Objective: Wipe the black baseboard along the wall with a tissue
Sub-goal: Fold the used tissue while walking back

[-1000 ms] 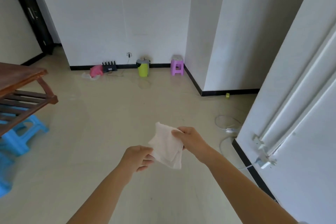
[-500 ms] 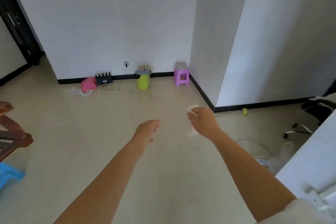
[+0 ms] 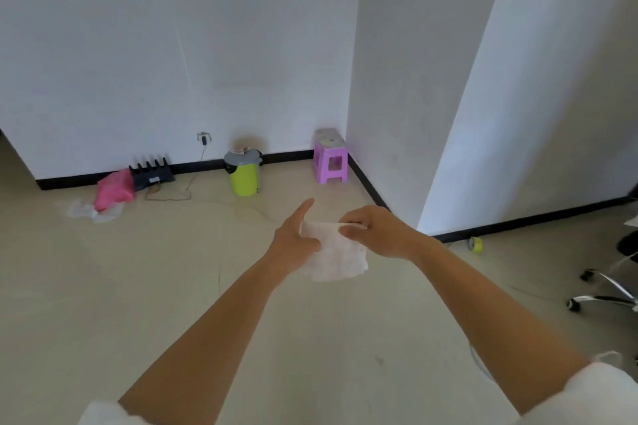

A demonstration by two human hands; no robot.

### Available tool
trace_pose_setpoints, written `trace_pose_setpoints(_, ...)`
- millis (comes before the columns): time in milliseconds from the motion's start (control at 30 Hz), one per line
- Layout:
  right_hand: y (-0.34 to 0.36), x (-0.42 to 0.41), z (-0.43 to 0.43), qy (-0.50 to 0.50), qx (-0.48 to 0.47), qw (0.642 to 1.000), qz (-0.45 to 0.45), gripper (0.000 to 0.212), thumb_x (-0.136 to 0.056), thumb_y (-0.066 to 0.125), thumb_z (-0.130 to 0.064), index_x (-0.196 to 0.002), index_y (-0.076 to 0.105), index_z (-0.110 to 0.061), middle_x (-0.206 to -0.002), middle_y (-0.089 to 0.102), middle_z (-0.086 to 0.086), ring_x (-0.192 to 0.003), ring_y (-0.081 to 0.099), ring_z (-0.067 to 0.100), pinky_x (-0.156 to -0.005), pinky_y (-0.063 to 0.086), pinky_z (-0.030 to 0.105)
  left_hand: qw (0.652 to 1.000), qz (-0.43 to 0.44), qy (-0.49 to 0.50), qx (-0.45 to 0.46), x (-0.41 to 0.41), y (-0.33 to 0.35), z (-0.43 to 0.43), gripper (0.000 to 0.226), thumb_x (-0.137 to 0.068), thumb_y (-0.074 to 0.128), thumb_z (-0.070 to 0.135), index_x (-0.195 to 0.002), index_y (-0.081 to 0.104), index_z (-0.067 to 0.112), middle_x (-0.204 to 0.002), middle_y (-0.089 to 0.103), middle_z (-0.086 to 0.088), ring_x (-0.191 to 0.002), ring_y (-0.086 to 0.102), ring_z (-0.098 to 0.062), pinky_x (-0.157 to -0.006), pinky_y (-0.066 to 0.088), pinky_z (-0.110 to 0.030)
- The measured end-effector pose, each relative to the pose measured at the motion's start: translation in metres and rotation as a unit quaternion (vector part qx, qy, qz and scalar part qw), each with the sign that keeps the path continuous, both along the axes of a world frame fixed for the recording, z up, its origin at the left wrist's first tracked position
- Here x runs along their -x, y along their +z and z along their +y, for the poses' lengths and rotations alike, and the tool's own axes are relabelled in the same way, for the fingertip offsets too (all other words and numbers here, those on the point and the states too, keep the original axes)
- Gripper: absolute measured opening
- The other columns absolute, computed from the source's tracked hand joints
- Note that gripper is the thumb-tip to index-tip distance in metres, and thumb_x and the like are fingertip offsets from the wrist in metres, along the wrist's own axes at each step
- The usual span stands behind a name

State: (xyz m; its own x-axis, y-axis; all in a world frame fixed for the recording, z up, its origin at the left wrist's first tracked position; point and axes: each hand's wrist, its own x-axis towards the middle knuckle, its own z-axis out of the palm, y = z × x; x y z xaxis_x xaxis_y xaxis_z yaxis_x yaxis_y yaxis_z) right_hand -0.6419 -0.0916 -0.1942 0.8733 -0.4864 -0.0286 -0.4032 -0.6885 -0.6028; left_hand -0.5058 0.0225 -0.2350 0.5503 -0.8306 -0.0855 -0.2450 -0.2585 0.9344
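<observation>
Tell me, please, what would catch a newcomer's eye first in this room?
A white tissue hangs mid-view: the right hand pinches its top edge, the left hand holds its side. Beyond, a lime-green bin and a purple stool stand by the black baseboard, a pink bag farther left.

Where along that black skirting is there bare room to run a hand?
Bare for the tissue: baseboard between green bin and purple stool, and from the stool along the pillar. Crowded: left stretch behind the pink bag and black rack.
</observation>
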Motion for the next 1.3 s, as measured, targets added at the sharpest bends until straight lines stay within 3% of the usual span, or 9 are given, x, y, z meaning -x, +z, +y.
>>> trace_pose_setpoints(100, 0.006, -0.062, -0.064, -0.014, -0.008, 1.0, -0.017, 0.022, -0.095, 0.051, -0.023, -0.077, 0.063, -0.025, -0.073, 0.061, -0.011, -0.069, 0.057, 0.004, -0.062, 0.037, 0.015, 0.998, -0.06, -0.028, -0.017, -0.062, 0.008, -0.057, 0.037, -0.076, 0.065, 0.002, -0.109, 0.064, 0.019, -0.101, 0.06, 0.003, -0.093, 0.054, -0.012, -0.073, 0.04, -0.012)
trace_pose_setpoints(200, -0.003, -0.118, -0.129, -0.019, 0.007, 1.0, -0.017, 0.027, -0.096, 0.052, -0.024, -0.069, 0.057, -0.027, -0.067, 0.057, -0.013, -0.062, 0.052, 0.0, -0.061, 0.034, 0.014, 0.995, -0.085, -0.008, -0.054, -0.128, 0.008, -0.114, 0.005, -0.08, 0.068, 0.016, -0.084, 0.069, 0.014, -0.07, 0.059, 0.003, -0.061, 0.049, -0.009, -0.048, 0.032, -0.008)
trace_pose_setpoints(433, -0.05, -0.284, -0.294, -0.039, 0.035, 0.999, -0.007, 0.018, -0.092, 0.059, -0.024, -0.093, 0.073, -0.013, -0.082, 0.066, -0.003, -0.071, 0.057, 0.008, -0.061, 0.037, 0.016, 0.99, -0.111, 0.032, -0.079, -0.304, -0.01, -0.262, 0.028, -0.078, 0.073, 0.023, -0.057, 0.056, 0.023, -0.042, 0.045, 0.013, -0.038, 0.04, 0.001, -0.043, 0.03, -0.009)
trace_pose_setpoints(567, -0.067, -0.377, -0.385, -0.076, 0.005, 0.997, -0.007, 0.016, -0.089, 0.062, -0.024, -0.094, 0.074, -0.014, -0.087, 0.068, -0.004, -0.081, 0.06, 0.012, -0.072, 0.041, 0.023, 0.988, -0.112, 0.032, -0.106, -0.398, -0.02, -0.353, 0.012, -0.077, 0.075, 0.027, -0.075, 0.067, 0.018, -0.055, 0.047, 0.01, -0.05, 0.041, -0.003, -0.045, 0.028, -0.011)
trace_pose_setpoints(700, -0.065, -0.444, -0.471, -0.111, -0.008, 0.994, -0.02, 0.015, -0.089, 0.063, -0.021, -0.095, 0.075, -0.012, -0.089, 0.07, -0.003, -0.077, 0.058, 0.008, -0.071, 0.041, 0.02, 0.989, -0.078, 0.048, -0.113, -0.47, -0.021, -0.446, 0.022, -0.074, 0.077, 0.029, -0.087, 0.072, 0.012, -0.061, 0.054, 0.007, -0.058, 0.049, -0.007, -0.054, 0.036, -0.018)
trace_pose_setpoints(800, -0.067, -0.492, -0.539, -0.133, -0.024, 0.99, -0.035, 0.015, -0.088, 0.062, -0.018, -0.091, 0.075, -0.01, -0.085, 0.072, -0.001, -0.073, 0.064, 0.014, -0.075, 0.053, 0.031, 0.99, -0.076, 0.051, -0.111, -0.52, -0.024, -0.522, 0.022, -0.074, 0.076, 0.031, -0.09, 0.075, 0.015, -0.058, 0.056, 0.01, -0.052, 0.047, -0.004, -0.052, 0.035, -0.017)
trace_pose_setpoints(1033, -0.094, -0.591, -0.727, -0.179, -0.008, 0.984, -0.014, 0.018, -0.088, 0.062, -0.019, -0.088, 0.075, -0.006, -0.078, 0.072, 0.007, -0.073, 0.067, 0.021, -0.073, 0.055, 0.036, 0.992, -0.063, 0.016, -0.105, -0.628, -0.05, -0.726, 0.013, -0.078, 0.073, 0.029, -0.087, 0.077, 0.021, -0.046, 0.055, 0.018, -0.04, 0.047, 0.0, -0.044, 0.033, -0.013)
trace_pose_setpoints(1167, -0.102, -0.648, -0.844, -0.182, -0.031, 0.983, 0.008, 0.015, -0.086, 0.062, -0.013, -0.087, 0.076, -0.008, -0.077, 0.067, -0.015, -0.073, 0.066, 0.012, -0.068, 0.051, 0.021, 0.992, -0.04, 0.01, -0.12, -0.684, -0.063, -0.836, 0.013, -0.079, 0.071, 0.031, -0.088, 0.076, 0.023, -0.06, 0.065, 0.009, -0.05, 0.054, -0.003, -0.048, 0.037, -0.014)
trace_pose_setpoints(1300, -0.107, -0.708, -0.931, -0.183, -0.041, 0.982, 0.032, 0.018, -0.085, 0.058, -0.013, -0.09, 0.075, -0.007, -0.088, 0.073, 0.004, -0.083, 0.066, 0.018, -0.076, 0.053, 0.028, 0.991, -0.012, 0.021, -0.131, -0.736, -0.073, -0.919, 0.014, -0.081, 0.069, 0.028, -0.091, 0.076, 0.021, -0.066, 0.067, 0.005, -0.058, 0.057, -0.008, -0.056, 0.041, -0.02)
